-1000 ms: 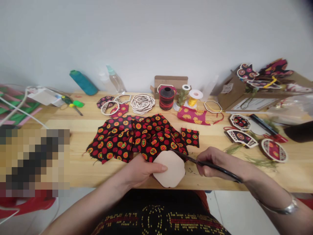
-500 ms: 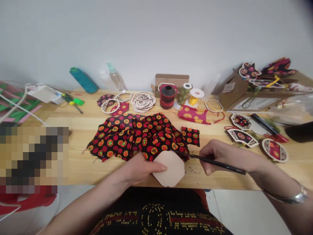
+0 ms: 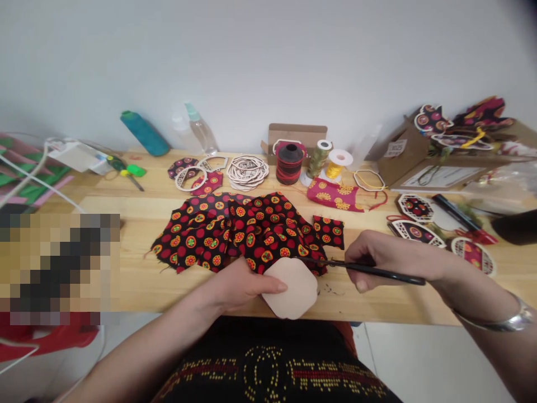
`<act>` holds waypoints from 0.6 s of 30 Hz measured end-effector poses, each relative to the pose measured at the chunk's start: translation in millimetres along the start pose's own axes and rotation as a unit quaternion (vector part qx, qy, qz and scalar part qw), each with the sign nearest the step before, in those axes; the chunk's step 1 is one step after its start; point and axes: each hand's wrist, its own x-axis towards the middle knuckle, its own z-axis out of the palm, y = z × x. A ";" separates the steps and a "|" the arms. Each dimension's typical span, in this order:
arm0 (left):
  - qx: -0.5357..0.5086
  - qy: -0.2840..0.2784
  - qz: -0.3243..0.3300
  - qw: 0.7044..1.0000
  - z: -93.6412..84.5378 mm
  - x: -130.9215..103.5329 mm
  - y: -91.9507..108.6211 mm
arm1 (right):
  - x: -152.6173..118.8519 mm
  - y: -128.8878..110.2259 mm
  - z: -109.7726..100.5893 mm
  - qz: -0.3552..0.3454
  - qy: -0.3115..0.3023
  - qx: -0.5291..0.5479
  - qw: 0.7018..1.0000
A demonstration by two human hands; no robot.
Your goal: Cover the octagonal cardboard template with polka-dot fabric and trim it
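Note:
My left hand pinches a pale, scallop-edged flat piece, thumb on top and fingers hidden beneath. Dark material shows along that piece's lower left rim. Black-handled scissors are in my right hand, their blades pointing left at the upper right edge of the pale piece. Behind it spreads black fabric with red dots and orange flowers, meeting the blades at its near edge. Whether the blades are parted is too small to tell. A small square scrap of the same cloth lies to the right.
Thread spools, a stack of cut wooden frames and a spray bottle line the back. At right are fabric-filled ornaments, a black marker and a cardboard box. Dark snippets lie near the scissors.
My right hand and the scissors have risen slightly, and the scissors lie more level. My left hand and the pale piece stay nearly in place. The whole view has shifted a little.

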 end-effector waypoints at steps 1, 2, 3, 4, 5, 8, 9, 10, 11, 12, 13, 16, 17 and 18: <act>0.003 -0.007 -0.002 1.000 -0.9 0.6 -0.7 | -0.1 -1.2 -1.1 0.001 -0.003 -0.006 1.000; 0.004 -0.014 -0.005 1.000 -1.7 1.1 -1.3 | 0.0 -2.3 -1.9 0.002 -0.007 -0.010 1.000; 0.005 -0.022 -0.008 1.000 -2.4 1.3 -1.6 | 0.2 -3.0 -2.5 0.003 -0.012 -0.010 1.000; 0.005 -0.030 -0.009 0.999 -2.8 1.3 -1.8 | 0.5 -3.3 -2.9 0.004 -0.016 -0.008 1.000; 0.005 -0.036 -0.009 0.999 -3.2 1.1 -1.8 | 1.0 -3.2 -3.2 0.005 -0.020 -0.005 1.000; 0.011 -0.047 -0.008 0.999 -3.6 -0.3 -0.9 | 3.4 -0.9 -3.9 0.012 -0.030 0.012 0.999; 0.015 -0.048 -0.008 0.999 -3.8 -0.8 -0.6 | 4.4 0.2 -4.1 0.017 -0.034 0.019 0.999; 0.021 -0.048 -0.009 0.999 -4.0 -1.1 -0.4 | 5.3 1.1 -4.3 0.022 -0.037 0.024 0.999; 0.025 -0.048 -0.008 0.998 -4.3 -1.2 -0.2 | 6.1 1.9 -4.6 0.027 -0.040 0.029 0.998; 0.029 -0.049 -0.008 0.998 -4.5 -1.2 -0.2 | 6.8 2.4 -4.8 0.029 -0.042 0.031 0.998; 0.030 -0.050 -0.009 0.998 -4.7 -1.1 -0.4 | 7.3 2.5 -5.0 0.028 -0.044 0.033 0.998; 0.026 -0.052 -0.016 0.998 -4.8 -0.6 -1.1 | 7.8 1.7 -5.1 0.021 -0.045 0.031 0.998; 0.022 -0.051 -0.017 0.998 -4.7 -0.5 -1.4 | 7.7 1.1 -5.0 0.021 -0.044 0.029 0.998; 0.022 -0.050 -0.016 0.998 -4.6 -0.5 -1.6 | 7.6 0.6 -4.9 0.021 -0.042 0.027 0.999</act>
